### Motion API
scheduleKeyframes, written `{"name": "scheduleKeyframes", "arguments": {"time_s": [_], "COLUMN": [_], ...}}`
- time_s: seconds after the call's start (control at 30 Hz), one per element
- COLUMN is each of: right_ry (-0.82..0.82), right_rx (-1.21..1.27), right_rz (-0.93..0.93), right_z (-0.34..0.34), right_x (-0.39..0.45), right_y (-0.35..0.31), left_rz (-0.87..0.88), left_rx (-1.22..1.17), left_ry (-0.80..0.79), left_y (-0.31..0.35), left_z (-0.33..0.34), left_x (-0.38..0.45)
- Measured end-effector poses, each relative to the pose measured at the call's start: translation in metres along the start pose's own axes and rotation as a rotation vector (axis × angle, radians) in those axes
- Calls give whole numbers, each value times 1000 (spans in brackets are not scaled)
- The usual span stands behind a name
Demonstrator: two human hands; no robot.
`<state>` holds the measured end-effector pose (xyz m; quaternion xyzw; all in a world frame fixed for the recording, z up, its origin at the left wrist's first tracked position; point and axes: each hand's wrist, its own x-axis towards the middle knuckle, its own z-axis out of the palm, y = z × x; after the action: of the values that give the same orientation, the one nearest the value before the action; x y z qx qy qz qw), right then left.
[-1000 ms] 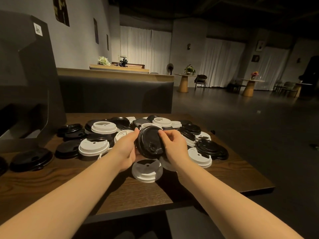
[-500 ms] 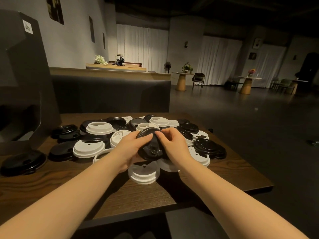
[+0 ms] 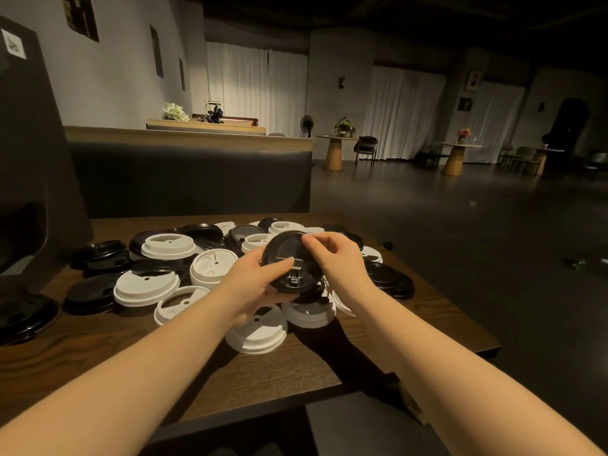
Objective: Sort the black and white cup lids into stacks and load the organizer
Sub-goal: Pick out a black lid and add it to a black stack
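Head view. Round black plastic cup lid (image 3: 289,263) held above the middle of the mixed pile, tilted toward the camera. Gripped by both hands: left hand (image 3: 255,281) curled under its near-left rim with thumb on top, right hand (image 3: 339,258) pinching the far-right rim with curled fingers.

Likely risks: rim slipping from the fingertip pinch and dropping back among the loose lids beneath; forearms brushing the white plastic lid (image 3: 256,330) just below the held lid and nudging it toward the near table edge; black lids hard to tell apart in this dim light, so a miscount or mixed stack possible.

Dark wood-grain table (image 3: 98,350) under the pile. Tall dark organizer (image 3: 36,179) well left of the held lid. Dark padded bench back (image 3: 197,179) beyond it, then white curtains (image 3: 256,90), round pedestal tables (image 3: 335,149) and dark floor farther off.
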<state>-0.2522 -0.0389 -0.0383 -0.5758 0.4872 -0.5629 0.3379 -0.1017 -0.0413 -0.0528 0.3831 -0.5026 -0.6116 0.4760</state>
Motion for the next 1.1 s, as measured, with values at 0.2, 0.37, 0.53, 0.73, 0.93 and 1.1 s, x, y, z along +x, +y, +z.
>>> {"name": "scheduleKeyframes", "arguments": {"time_s": [0.2, 0.37, 0.53, 0.73, 0.93, 1.1], "right_ry": [323, 176, 159, 257, 161, -156], "right_rx": [-430, -836, -925, -659, -421, -474], "right_rz": [181, 409, 355, 217, -120, -212], "right_z": [-57, -86, -78, -79, -51, -14], "right_x": [30, 30, 34, 32, 15, 0], "right_y": [29, 55, 72, 66, 19, -11], "left_rz": [-1, -22, -36, -101, -106, -107], "left_rx": [-135, -227, -281, -360, -326, -180], "left_ry": [151, 189, 216, 222, 198, 167], "left_y": [7, 10, 8, 15, 21, 22], "left_z": [0, -3, -3, -1, -3, -13], "left_x": [9, 14, 16, 14, 5, -5]}}
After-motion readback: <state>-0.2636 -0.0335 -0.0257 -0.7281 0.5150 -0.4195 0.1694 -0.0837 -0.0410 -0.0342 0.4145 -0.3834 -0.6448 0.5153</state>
